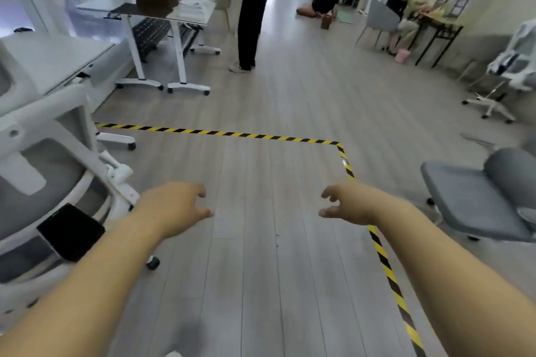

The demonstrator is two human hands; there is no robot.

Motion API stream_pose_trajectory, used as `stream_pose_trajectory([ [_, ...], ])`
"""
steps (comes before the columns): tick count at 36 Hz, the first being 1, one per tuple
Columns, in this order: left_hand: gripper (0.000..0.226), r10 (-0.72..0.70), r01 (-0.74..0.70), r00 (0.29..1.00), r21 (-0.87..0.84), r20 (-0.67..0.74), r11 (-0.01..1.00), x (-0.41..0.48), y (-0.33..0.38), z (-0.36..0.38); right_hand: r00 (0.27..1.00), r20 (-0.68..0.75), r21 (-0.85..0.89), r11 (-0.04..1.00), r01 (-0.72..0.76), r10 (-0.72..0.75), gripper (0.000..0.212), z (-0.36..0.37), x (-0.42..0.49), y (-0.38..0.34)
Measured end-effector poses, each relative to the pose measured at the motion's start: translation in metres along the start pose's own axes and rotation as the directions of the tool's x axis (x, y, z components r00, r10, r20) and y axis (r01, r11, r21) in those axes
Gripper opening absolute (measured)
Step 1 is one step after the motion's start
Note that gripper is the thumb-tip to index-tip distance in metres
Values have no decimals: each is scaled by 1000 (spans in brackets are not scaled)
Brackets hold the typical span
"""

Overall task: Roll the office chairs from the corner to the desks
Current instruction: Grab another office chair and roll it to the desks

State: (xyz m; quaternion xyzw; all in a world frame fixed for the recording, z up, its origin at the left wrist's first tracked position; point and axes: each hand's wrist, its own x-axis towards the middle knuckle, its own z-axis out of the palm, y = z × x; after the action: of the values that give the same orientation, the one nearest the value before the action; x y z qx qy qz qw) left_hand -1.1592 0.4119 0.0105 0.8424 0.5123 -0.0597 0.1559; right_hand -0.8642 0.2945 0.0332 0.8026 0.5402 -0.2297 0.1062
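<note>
Apparently between chairs: left hand [174,209] and right hand [351,206], loosely curled, held nothing (ready to grab); white chair [43,182] at the floor [261,284] left edge, grey chair [475,200] right.

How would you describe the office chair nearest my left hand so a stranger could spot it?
Start at the white desk along the left side. Beside it, nearest the camera, stands a white-framed office chair with a grey seat. Unlike the grey chair on the right, it has a flat black device lying on its seat.
</note>
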Motion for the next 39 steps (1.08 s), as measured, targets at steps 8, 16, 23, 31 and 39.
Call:
stream_pose_trajectory([
  [8, 48, 183, -190, 980, 78, 83, 979, -33, 153, 52, 984, 33, 16, 984, -178, 177, 59, 52, -97, 152],
  [16, 48, 376, -394, 913, 108, 156, 913, -37, 290, 82, 935, 78, 140, 925, -353, 345, 58, 80, -177, 271],
  [23, 48, 499, -525, 849, 163, 175, 835, -13, 412, 96, 892, 76, 259, 855, -450, 446, 56, 88, -210, 376],
  [31, 49, 591, -620, 785, 197, 186, 760, 36, 569, 112, 847, 34, 327, 795, -511, 531, 53, 66, -218, 511],
  [39, 47, 711, -735, 677, 222, 193, 640, 66, 736, 126, 785, 31, 344, 730, -590, 619, 57, 45, -239, 644],
])
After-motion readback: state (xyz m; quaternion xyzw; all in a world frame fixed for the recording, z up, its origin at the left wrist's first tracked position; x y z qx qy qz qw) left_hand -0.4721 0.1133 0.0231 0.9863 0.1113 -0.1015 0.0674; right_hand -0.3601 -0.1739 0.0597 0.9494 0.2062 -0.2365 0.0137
